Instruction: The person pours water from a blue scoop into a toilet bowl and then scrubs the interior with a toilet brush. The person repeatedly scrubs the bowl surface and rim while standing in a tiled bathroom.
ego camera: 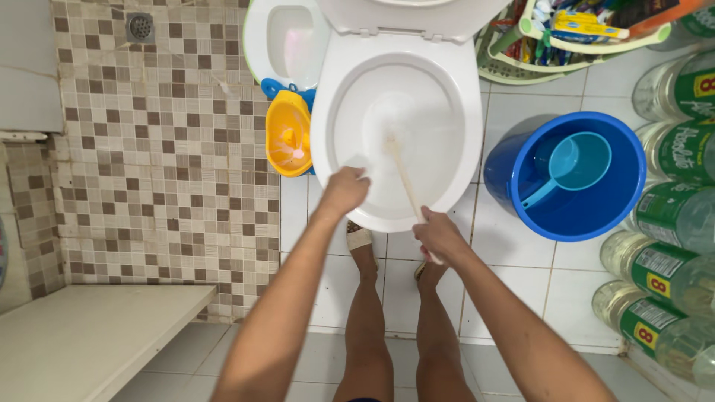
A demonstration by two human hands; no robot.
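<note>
Right hand (pixel 439 234) has its fingers wrapped tight around the brush (pixel 400 165) handle — the bristle end reaches into the toilet bowl (pixel 396 134) at 12 o'clock; left hand (pixel 344 190) rests on the bowl's rim, fingers curled together; a blue bucket (pixel 570 179) with a scoop (pixel 570 165) stands at 3 o'clock.

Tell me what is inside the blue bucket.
Inside the blue bucket lies a lighter blue dipper, its handle slanting toward the near-left wall. The dipper covers much of the bucket's bottom, so what lies beneath it cannot be seen.
</note>
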